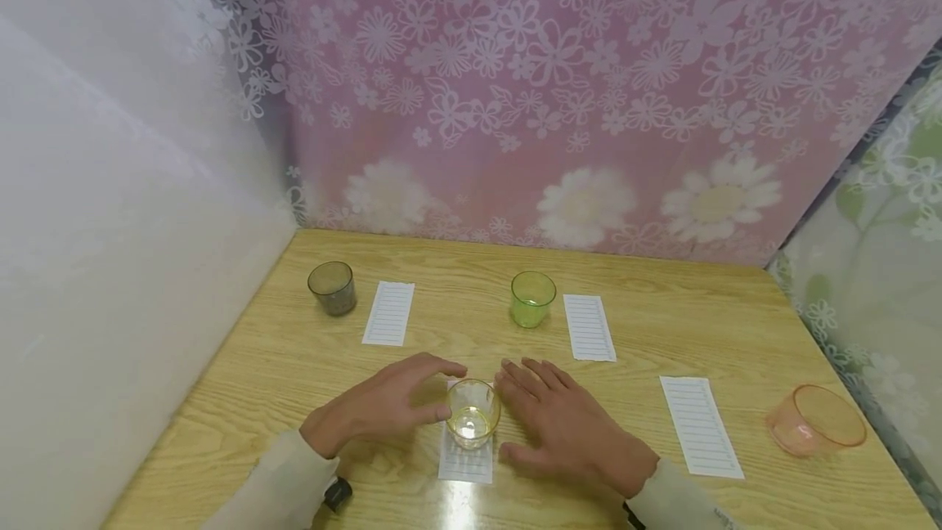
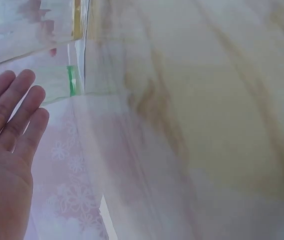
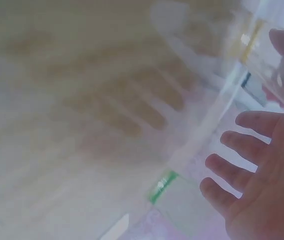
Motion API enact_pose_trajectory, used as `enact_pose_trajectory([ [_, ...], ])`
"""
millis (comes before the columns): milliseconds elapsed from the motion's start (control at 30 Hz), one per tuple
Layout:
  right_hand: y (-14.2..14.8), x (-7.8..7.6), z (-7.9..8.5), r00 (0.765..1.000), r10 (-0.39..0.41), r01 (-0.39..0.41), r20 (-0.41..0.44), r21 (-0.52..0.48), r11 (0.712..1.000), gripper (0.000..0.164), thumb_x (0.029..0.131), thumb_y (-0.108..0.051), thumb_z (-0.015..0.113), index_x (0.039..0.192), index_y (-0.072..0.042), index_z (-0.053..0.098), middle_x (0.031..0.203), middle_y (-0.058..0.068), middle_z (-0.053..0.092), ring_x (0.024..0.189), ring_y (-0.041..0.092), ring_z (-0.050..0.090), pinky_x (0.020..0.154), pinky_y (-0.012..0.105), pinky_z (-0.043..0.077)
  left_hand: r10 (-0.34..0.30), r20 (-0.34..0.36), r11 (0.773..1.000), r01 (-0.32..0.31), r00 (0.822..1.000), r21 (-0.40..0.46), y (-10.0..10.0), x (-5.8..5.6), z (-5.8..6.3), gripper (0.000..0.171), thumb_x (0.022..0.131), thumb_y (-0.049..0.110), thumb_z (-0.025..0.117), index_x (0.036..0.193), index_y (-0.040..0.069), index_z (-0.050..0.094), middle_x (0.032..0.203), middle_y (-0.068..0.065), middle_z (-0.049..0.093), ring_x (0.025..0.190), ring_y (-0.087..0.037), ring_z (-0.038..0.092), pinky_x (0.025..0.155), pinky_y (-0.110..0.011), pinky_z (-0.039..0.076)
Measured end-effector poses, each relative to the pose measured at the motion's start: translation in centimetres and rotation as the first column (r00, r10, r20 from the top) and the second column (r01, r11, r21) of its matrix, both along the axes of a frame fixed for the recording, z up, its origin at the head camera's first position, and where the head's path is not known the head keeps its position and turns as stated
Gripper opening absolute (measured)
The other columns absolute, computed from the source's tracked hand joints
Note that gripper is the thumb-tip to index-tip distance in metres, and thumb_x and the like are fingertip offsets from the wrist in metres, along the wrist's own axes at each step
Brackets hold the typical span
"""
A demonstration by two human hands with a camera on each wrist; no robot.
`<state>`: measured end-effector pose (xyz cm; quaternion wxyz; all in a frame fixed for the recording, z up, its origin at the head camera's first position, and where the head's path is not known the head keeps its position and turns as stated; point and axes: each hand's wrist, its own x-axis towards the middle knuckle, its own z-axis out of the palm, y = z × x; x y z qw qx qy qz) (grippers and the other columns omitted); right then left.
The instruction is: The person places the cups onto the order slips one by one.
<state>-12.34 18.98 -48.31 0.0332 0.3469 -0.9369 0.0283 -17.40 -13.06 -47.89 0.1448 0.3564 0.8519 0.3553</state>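
A clear yellow-tinted glass cup (image 1: 472,424) stands upright on a lined paper strip (image 1: 465,473) near the front of the wooden table. To its left, my left hand (image 1: 386,401) curves loosely with the thumb apart from the fingers; whether the thumb tip touches the cup I cannot tell. My right hand (image 1: 567,428) is on the cup's right side, palm down, fingers extended, holding nothing. Both wrist views show straight fingers: the left hand (image 2: 12,135) lies below the yellow-rimmed cup (image 2: 32,30), and the right hand (image 3: 261,180) has the same cup (image 3: 269,60) beside its thumb.
Behind are a grey cup (image 1: 334,293) and a green cup (image 1: 531,305), each with a lined paper strip (image 1: 390,314) to its right. An orange cup (image 1: 813,424) stands at right, beside another strip (image 1: 702,428). A white wall (image 1: 132,186) bounds the table's left.
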Motion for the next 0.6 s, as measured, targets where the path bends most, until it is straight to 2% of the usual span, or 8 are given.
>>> enact_pose_trajectory([
  [167, 0.2, -0.9, 1.1, 0.998, 0.0, -0.001, -0.063, -0.02, 1.0, 0.083, 0.104, -0.068, 0.06, 0.164, -0.011, 0.051, 0.17, 0.012, 0.049, 0.153, 0.04, 0.05, 0.125, 0.058, 0.043, 0.019, -0.031, 0.999, -0.019, 0.999, 0.03, -0.6, -0.3, 0.1, 0.048, 0.112, 0.044, 0.061, 0.157, 0.028, 0.058, 0.156, 0.012, 0.06, 0.15, -0.019, 0.052, 0.123, -0.056, 0.045],
  [333, 0.2, -2.0, 1.8, 0.995, -0.002, -0.001, -0.099, -0.032, 1.0, 0.082, 0.103, -0.064, 0.064, 0.163, -0.009, 0.051, 0.168, 0.013, 0.051, 0.151, 0.04, 0.052, 0.124, 0.058, 0.045, 0.044, -0.059, 0.998, -0.042, 0.997, 0.041, -1.3, -0.8, 0.5, 0.048, 0.113, 0.043, 0.059, 0.157, 0.023, 0.058, 0.154, 0.01, 0.062, 0.149, -0.02, 0.054, 0.122, -0.056, 0.047],
  [433, 0.1, -2.6, 2.1, 0.989, 0.009, -0.014, -0.148, -0.034, 0.999, 0.08, 0.102, -0.061, 0.068, 0.161, -0.009, 0.053, 0.166, 0.013, 0.053, 0.149, 0.04, 0.054, 0.121, 0.057, 0.048, 0.066, -0.073, 0.997, -0.063, 0.995, 0.035, -1.7, -1.0, 0.8, 0.048, 0.114, 0.043, 0.059, 0.157, 0.023, 0.058, 0.153, 0.009, 0.063, 0.148, -0.02, 0.056, 0.12, -0.055, 0.048],
  [600, -0.1, -3.5, 2.9, 0.989, 0.006, -0.016, -0.15, -0.06, 0.998, 0.08, 0.1, -0.055, 0.073, 0.162, -0.009, 0.052, 0.166, 0.014, 0.053, 0.148, 0.04, 0.055, 0.119, 0.057, 0.05, 0.1, -0.094, 0.995, -0.098, 0.991, 0.03, -2.6, -1.4, 1.2, 0.048, 0.115, 0.046, 0.055, 0.157, 0.024, 0.059, 0.154, 0.006, 0.062, 0.147, -0.023, 0.057, 0.12, -0.057, 0.048],
])
